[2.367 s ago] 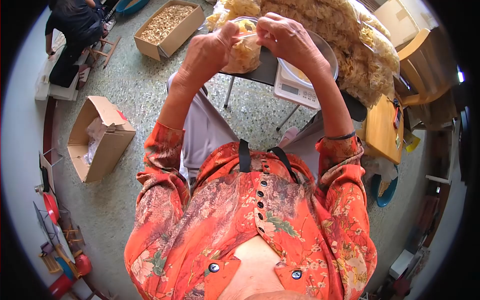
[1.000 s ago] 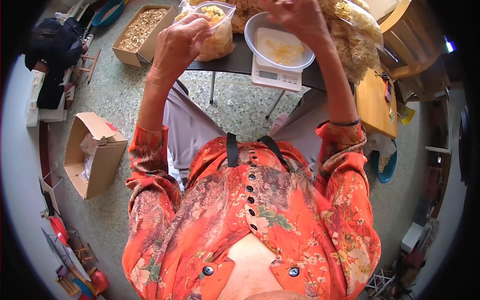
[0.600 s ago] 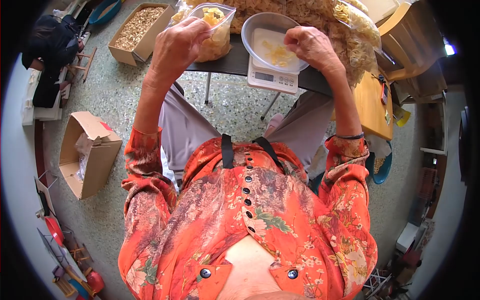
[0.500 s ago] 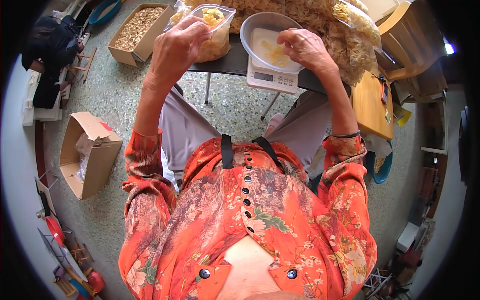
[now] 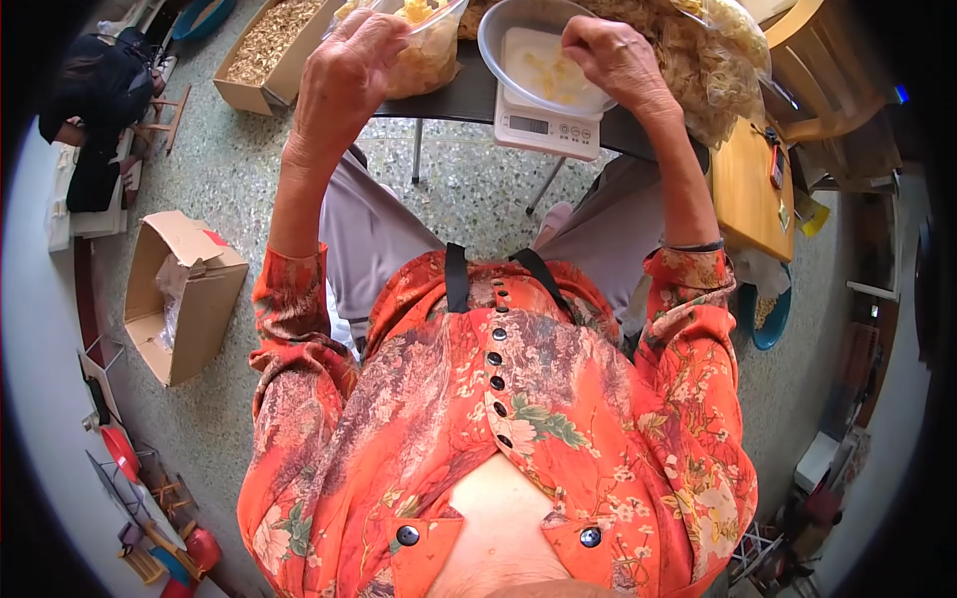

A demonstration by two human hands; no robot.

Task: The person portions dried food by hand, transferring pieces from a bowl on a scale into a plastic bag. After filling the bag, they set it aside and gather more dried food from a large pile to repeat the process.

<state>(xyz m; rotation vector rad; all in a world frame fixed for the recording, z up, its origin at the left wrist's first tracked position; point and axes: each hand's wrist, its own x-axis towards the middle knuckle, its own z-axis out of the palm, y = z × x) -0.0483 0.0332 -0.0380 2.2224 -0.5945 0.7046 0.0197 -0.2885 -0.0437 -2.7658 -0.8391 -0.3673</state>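
At the upper left, my left hand [image 5: 354, 70] is closed on the edge of a clear plastic bag [image 5: 427, 65] of pale yellow pieces. My right hand [image 5: 615, 62] is over the right side of a translucent bowl [image 5: 490, 45], its fingers pressed together; whether they hold a piece is too small to tell. A few yellow pieces [image 5: 543, 78] lie in the bowl. Under the bowl is a white digital scale [image 5: 546, 133] at the edge of a dark table [image 5: 439, 105].
Behind the bowl lie large filled bags [image 5: 703, 90]. A box of brown pieces [image 5: 274, 50] and an open carton [image 5: 204, 319] are on the floor at left. A wooden stool [image 5: 750, 199] and chair [image 5: 832, 85] stand right. Another person [image 5: 100, 95] sits far left.
The whole view has shifted, with the table higher in the frame. My right hand has risen slightly from the pieces in the bowl. My left hand stays at the bag.
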